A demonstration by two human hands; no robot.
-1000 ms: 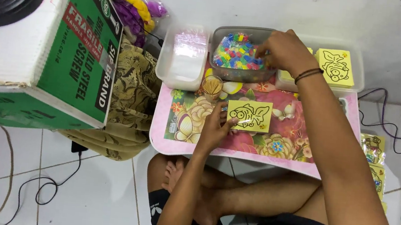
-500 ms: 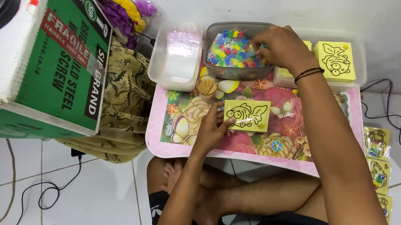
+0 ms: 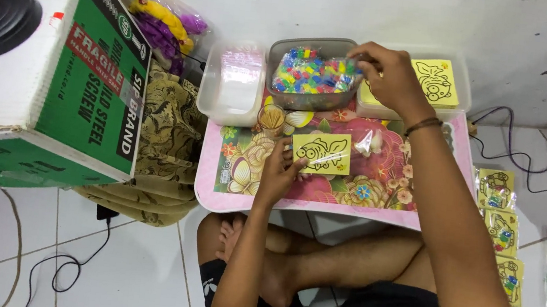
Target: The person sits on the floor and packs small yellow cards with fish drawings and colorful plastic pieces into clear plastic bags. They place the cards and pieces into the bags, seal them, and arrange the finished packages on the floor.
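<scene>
Yellow card [image 3: 321,153] with a fish drawing lies flat on the flowery counter [image 3: 376,205]. It looks thin, light and bendy, so the edges seem best to hold. Left hand [image 3: 280,171] pinches its left edge with curled fingers. Right hand [image 3: 390,78] is closed in a pinch at the rim of the tub of colourful little packets [image 3: 309,72]; what it holds is hidden.

A green and white cardboard box [image 3: 57,83] is sitting far left of the grip, with patterned cloth [image 3: 160,135] lying beneath and packaged cards [image 3: 496,190] lying right.
</scene>
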